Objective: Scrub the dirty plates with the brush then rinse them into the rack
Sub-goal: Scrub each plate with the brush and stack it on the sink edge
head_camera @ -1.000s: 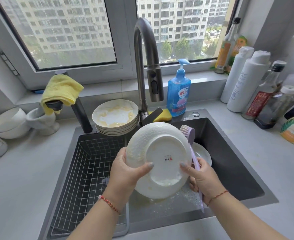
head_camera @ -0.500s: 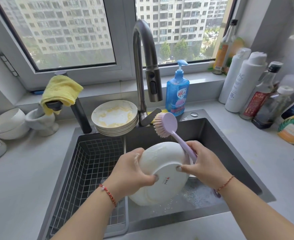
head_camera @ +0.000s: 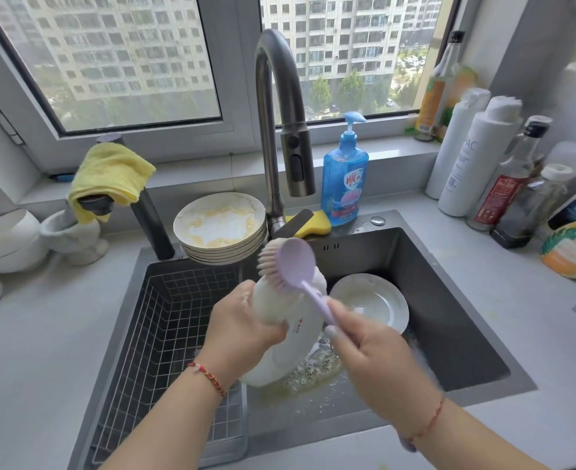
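One plate [head_camera: 290, 347] is in work: your left hand [head_camera: 242, 330] grips it by the rim, tilted on edge over the sink [head_camera: 449, 300], underside toward you. Your right hand [head_camera: 375, 354] is closed around the handle of the lilac dish brush [head_camera: 293, 262], bristle head up at the plate's top edge, facing away from you. Second plate [head_camera: 371, 300] lies flat in the basin just beside it; can't tell if it's scrubbed. Suds and yellowish residue sit on the sink floor under the held plate. Stack of dirty plates [head_camera: 220, 228] waits on the sink's back edge, top one smeared yellow, untouched. Wire rack [head_camera: 164, 334] in the left basin holds nothing. Faucet [head_camera: 280, 113] isn't running. So you're early: scrubbing underway, no plate racked yet, the stack left
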Tool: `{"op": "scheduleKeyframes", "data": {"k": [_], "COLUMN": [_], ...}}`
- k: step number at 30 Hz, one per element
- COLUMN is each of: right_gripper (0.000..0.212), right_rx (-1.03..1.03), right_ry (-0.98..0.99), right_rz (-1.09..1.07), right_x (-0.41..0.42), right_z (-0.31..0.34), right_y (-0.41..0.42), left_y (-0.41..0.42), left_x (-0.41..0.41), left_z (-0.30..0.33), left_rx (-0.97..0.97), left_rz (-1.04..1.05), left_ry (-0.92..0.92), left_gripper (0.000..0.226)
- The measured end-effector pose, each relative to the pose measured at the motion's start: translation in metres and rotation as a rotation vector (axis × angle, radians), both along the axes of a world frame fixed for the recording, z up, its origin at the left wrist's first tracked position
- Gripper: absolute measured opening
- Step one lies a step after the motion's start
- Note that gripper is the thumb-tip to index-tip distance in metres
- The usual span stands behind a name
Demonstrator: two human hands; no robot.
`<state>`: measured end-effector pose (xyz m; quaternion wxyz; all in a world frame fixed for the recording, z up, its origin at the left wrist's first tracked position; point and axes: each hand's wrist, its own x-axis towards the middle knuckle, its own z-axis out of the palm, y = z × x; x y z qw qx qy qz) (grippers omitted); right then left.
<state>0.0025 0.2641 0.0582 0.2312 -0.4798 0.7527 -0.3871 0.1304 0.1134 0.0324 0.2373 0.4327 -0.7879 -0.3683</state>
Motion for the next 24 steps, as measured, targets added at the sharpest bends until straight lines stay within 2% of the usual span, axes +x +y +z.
{"op": "scheduleKeyframes", "data": {"k": [3,5,8,10,12,15,18,21,24], "right_gripper": [0.043,0.04,0.03,0.03,0.03,0.03,0.032,0.039,0.035], "right_rx": [0.092,0.092,0.109,0.18,0.21,0.111,0.058,0.124,0.155], "right_ry": [0.11,0.094,-0.065,-0.206,-0.256,-0.195,0.014,0.175,0.12], "right_rz": [0.104,0.057,-0.113,-0.222,-0.245,-0.141,0.091,0.193,0.168], "right_x": [0.017,0.008,-0.026,-0.044,-0.046,-0.032,-0.006,0.019,0.017], "right_z": [0.007,0.011,0.008,0.003,0.002,0.018,0.029,0.029,0.034], "right_y": [0.003,0.001,-0.009,-0.012,-0.012,-0.012,-0.009,-0.005,-0.006], "left_y": [0.0,-0.001,0.0,-0.003,-0.004,-0.005,-0.008,-0.008,-0.006], "left_x": [-0.005,-0.002,0.007,0.011,0.013,0.012,0.008,0.004,0.003], "left_z": [-0.003,-0.002,0.003,0.003,0.005,0.005,-0.001,-0.005,-0.004], "left_rx": [-0.023,-0.038,-0.026,-0.022,-0.024,-0.022,0.043,0.178,0.164], "left_rz": [-0.013,-0.002,0.0,0.004,0.013,0.002,0.022,0.003,0.001], "left_ry": [-0.034,-0.002,0.039,0.054,0.072,0.07,0.086,0.204,0.225], "left_gripper": [0.038,0.037,0.038,0.037,0.036,0.037,0.038,0.058,0.054]}}
